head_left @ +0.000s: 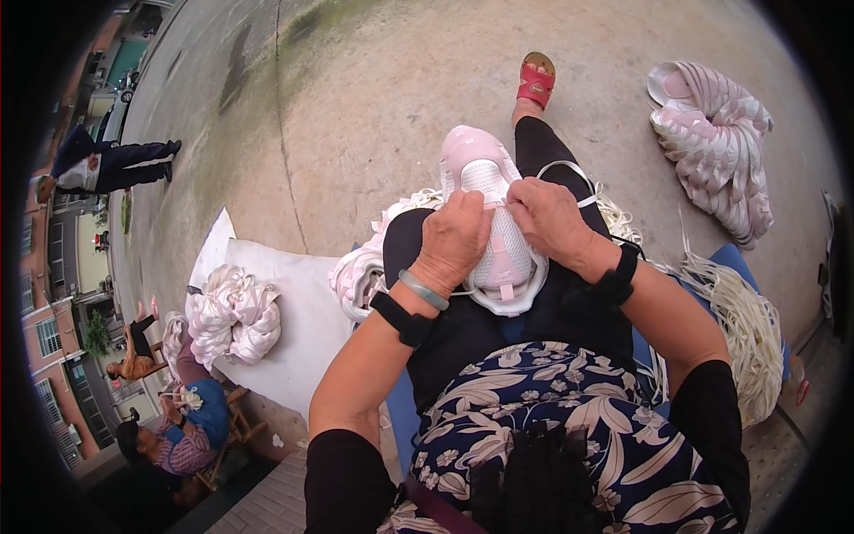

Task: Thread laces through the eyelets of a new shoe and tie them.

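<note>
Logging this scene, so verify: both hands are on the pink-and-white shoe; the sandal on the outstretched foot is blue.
The sandal is red, not blue, as the head view shows. The left hand and right hand are on the pink-and-white shoe.

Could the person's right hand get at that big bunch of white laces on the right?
Probably yes: the white laces lie mostly uncovered on that same side. The right hand is at the shoe, though, so it would have to leave that first.

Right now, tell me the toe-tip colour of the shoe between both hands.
The shoe's toe tip is pale pink, clearest in the head view.
</note>
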The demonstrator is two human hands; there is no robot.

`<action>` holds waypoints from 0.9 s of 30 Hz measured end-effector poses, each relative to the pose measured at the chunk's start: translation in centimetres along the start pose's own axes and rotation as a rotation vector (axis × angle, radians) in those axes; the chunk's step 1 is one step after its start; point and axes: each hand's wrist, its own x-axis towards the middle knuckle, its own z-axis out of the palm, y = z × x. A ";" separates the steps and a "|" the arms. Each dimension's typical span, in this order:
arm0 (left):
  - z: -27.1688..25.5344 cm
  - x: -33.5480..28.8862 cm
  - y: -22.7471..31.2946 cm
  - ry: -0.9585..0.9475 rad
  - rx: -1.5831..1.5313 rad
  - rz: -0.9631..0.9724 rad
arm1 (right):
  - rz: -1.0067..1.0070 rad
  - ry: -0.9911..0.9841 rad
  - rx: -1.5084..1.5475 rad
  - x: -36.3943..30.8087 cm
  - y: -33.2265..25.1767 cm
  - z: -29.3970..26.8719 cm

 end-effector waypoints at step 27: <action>1.6 -0.4 -0.1 0.105 -0.140 -0.048 | -0.103 0.153 0.195 0.1 1.0 0.8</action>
